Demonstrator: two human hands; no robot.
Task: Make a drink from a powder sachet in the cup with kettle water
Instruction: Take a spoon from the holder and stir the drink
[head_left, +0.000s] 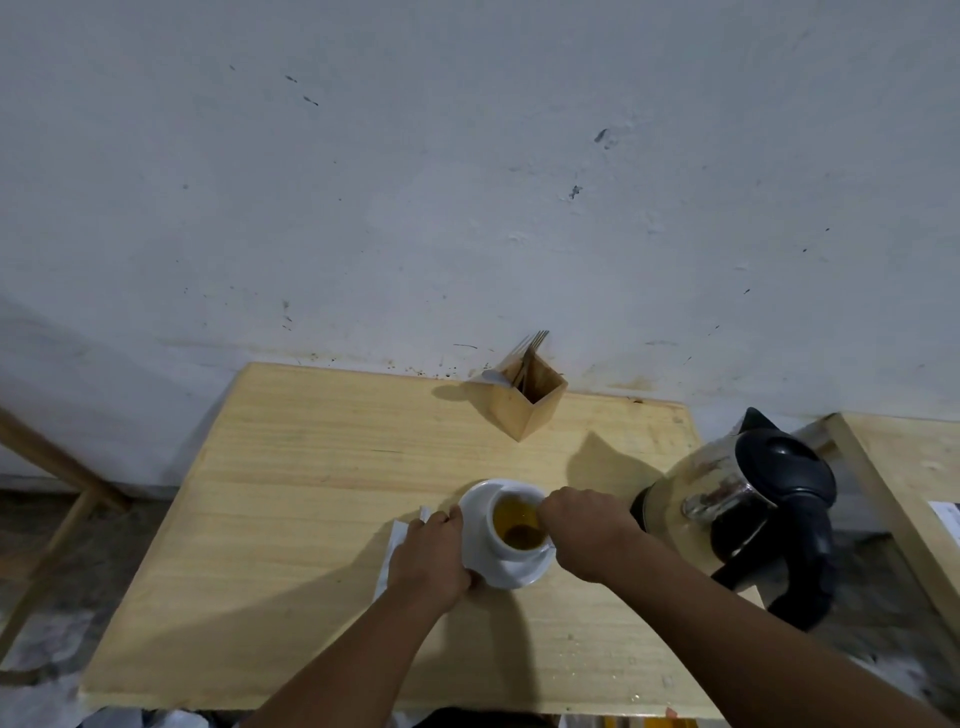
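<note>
The wooden table (322, 519) carries all items. The left hand (431, 558) grips the saucer (480, 506) rim, lying over a white sachet (393, 545). The right hand (587, 535) is closed at the cup (517, 519) rim; its contents cannot be determined. The cup holds amber liquid. The kettle (748, 499) stands right. Far, 1 wooden holder (524, 395) meets the scuffed white wall (467, 182).

A white cup (517, 525) of yellow-brown drink stands upright on its saucer (511, 569), steel kettle (737, 499) beside.
</note>
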